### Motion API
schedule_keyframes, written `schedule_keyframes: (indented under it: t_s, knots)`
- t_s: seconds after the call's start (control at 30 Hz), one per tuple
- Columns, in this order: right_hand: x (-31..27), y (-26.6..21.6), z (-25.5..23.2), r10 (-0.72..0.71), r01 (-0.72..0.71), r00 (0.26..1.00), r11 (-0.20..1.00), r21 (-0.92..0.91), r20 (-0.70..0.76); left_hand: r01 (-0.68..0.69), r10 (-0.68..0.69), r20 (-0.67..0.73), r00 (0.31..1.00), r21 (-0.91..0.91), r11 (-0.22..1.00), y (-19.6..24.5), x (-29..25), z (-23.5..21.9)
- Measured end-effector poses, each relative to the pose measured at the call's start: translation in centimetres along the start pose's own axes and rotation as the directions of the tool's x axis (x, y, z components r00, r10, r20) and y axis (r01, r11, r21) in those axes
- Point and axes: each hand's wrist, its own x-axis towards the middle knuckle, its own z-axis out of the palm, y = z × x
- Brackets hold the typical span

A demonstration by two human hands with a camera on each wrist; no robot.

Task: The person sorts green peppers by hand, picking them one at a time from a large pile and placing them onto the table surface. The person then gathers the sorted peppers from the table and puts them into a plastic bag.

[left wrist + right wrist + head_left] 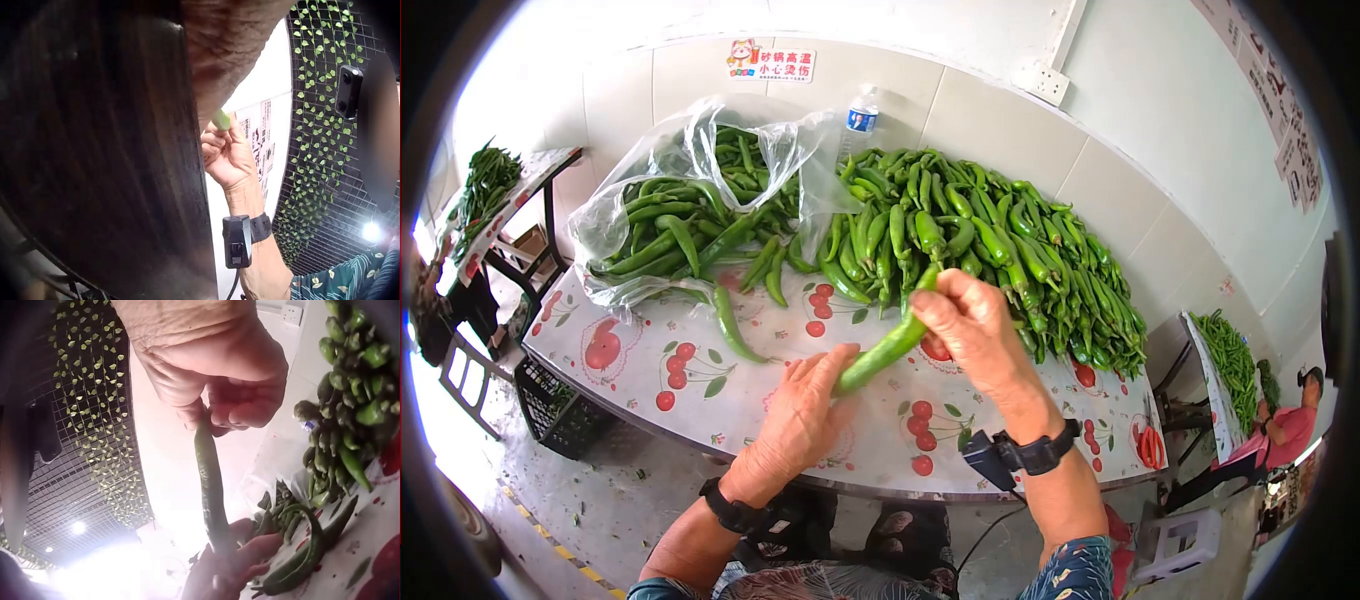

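Observation:
A long green chili pepper (884, 356) is held between both hands above the table's front part. My left hand (803, 408) grips its lower end, fingers wrapped round it. At the stem end, my right hand (977, 327) pinches it between thumb and curled fingers. The right wrist view shows the pepper (211, 481) upright from the left hand (228, 569) to the right hand's fingertips. Behind the right hand lies a big heap of green peppers (1020, 250). An open clear plastic bag (605, 215) of longer peppers lies behind the left hand, with one loose pepper (733, 327) before it.
A water bottle (861, 112) stands at the wall behind the heap. Red peppers (1148, 446) lie at the table's right end. Below the left edge is a black crate (550, 410); a white stool (1183, 545) stands right. A person in pink (1290, 430) is farther right.

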Motion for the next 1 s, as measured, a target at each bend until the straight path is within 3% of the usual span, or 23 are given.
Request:
schedule_keyframes:
  t_s: [0.17, 0.23, 0.27, 0.37, 0.47, 0.53, 0.57, 0.63, 0.67, 0.7, 0.77, 1.0]
  knots:
    - [-0.3, 0.4, 4.0, 0.064, -0.087, 0.991, 0.974, 0.210, 0.114, 0.087, -0.092, -0.069, 0.993, -0.081, 0.993, -0.7, -0.1, -0.1]
    - [-1.2, 2.1, 4.7, -0.049, 0.099, 0.960, 0.981, -0.169, 0.277, 0.131, -0.147, -0.114, 0.983, -0.137, 0.982, -0.8, -0.2, -0.2]
    - [-1.6, 3.0, 5.4, -0.072, 0.104, 0.962, 0.989, -0.109, 0.264, 0.108, -0.127, -0.140, 0.982, -0.140, 0.984, -0.5, 0.0, -0.2]
    - [-2.1, 3.6, 5.8, -0.054, 0.059, 0.974, 0.998, -0.017, 0.219, 0.219, -0.217, 0.064, 0.974, -0.033, 0.975, -0.8, -0.1, -0.5]
    - [-2.3, 3.5, 4.7, -0.004, 0.007, 0.990, 1.000, -0.017, 0.141, -0.053, 0.061, -0.114, 0.992, 0.067, 0.996, -1.0, 0.1, 0.5]
    - [-1.8, 1.7, 3.2, 0.001, -0.001, 1.000, 0.999, 0.048, 0.000, -0.010, 0.014, -0.041, 0.999, 0.089, 0.996, -0.4, 0.2, -0.1]
    - [-1.1, 0.8, 1.6, -0.060, 0.059, 0.997, 0.998, -0.024, -0.056, 0.014, -0.013, -0.003, 1.000, 0.101, 0.995, -0.2, 0.1, -0.3]
    - [0.4, -1.2, -1.8, -0.017, -0.021, 0.989, 0.968, -0.251, -0.149, -0.032, 0.025, 0.042, 0.999, 0.174, 0.984, -1.0, -0.3, 0.3]
    - [0.8, -2.8, -3.0, 0.118, -0.163, 0.978, 0.947, -0.276, -0.172, -0.048, 0.034, 0.077, 0.996, 0.189, 0.981, -1.2, -0.3, 0.6]
    - [1.7, -1.5, -4.1, -0.081, 0.008, 0.977, 0.940, -0.342, -0.199, -0.065, 0.043, 0.110, 0.993, 0.204, 0.977, -1.3, -0.3, 0.7]
    - [3.8, 0.8, -6.8, -0.152, -0.003, 0.954, 0.859, -0.511, -0.260, -0.066, 0.046, 0.102, 0.994, 0.199, 0.978, -1.1, -0.2, 0.7]
    - [9.1, 2.6, -8.2, -0.194, -0.110, 0.938, 0.620, -0.777, -0.288, -0.049, 0.026, 0.123, 0.992, 0.187, 0.981, -0.8, -0.1, 0.5]
